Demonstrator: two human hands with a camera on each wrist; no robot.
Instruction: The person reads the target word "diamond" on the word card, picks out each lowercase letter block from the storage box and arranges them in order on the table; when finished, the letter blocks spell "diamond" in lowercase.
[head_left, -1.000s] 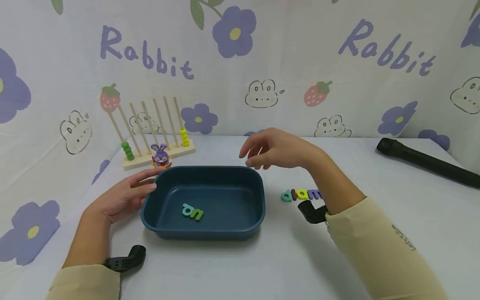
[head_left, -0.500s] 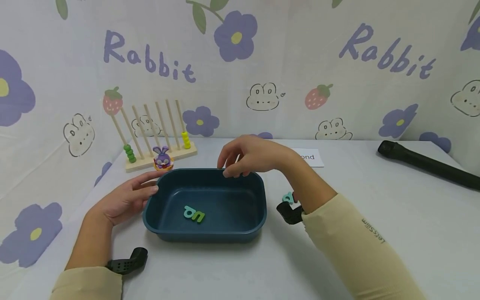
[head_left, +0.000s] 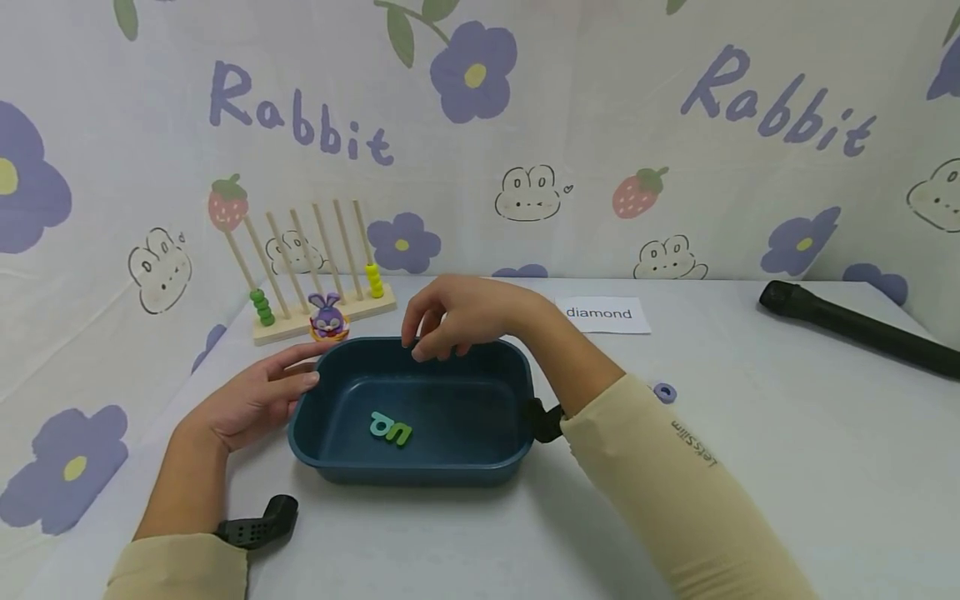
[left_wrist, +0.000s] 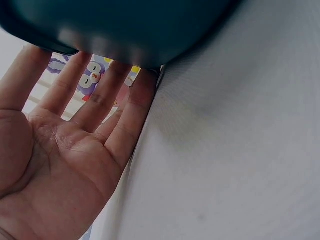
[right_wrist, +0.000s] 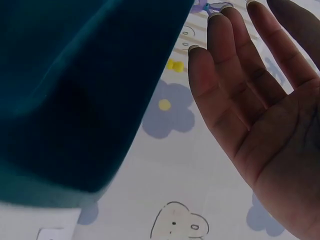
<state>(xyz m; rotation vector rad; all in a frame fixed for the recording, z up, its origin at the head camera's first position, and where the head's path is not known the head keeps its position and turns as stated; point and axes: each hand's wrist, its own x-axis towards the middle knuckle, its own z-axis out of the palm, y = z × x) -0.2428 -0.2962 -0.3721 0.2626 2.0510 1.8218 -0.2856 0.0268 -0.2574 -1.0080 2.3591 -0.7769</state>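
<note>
A dark teal plastic basin (head_left: 420, 468) stands on the table, with a light-blue letter (head_left: 381, 426) and a green letter (head_left: 400, 433) lying on its floor. My left hand (head_left: 251, 396) touches the basin's left end, its fingers extended against the outer wall in the left wrist view. Over the basin's far rim hovers my right hand (head_left: 468, 317), fingers loosely bent; the right wrist view shows its palm holding nothing. A purple letter piece (head_left: 664, 392) peeks out beyond the right sleeve, which hides other letters on the table.
Behind the basin is a wooden bead rack (head_left: 326, 318) with a purple rabbit figure (head_left: 327, 317) before it. A white card (head_left: 603, 315) reading "diamond" lies farther right. A black microphone (head_left: 855, 327) rests at the far right, and a printed cloth (head_left: 585, 108) hangs behind.
My right hand has moved left from beside the basin to over its far rim. The card has come into view, while my forearm now covers most of the letter row. My left hand stays put.
</note>
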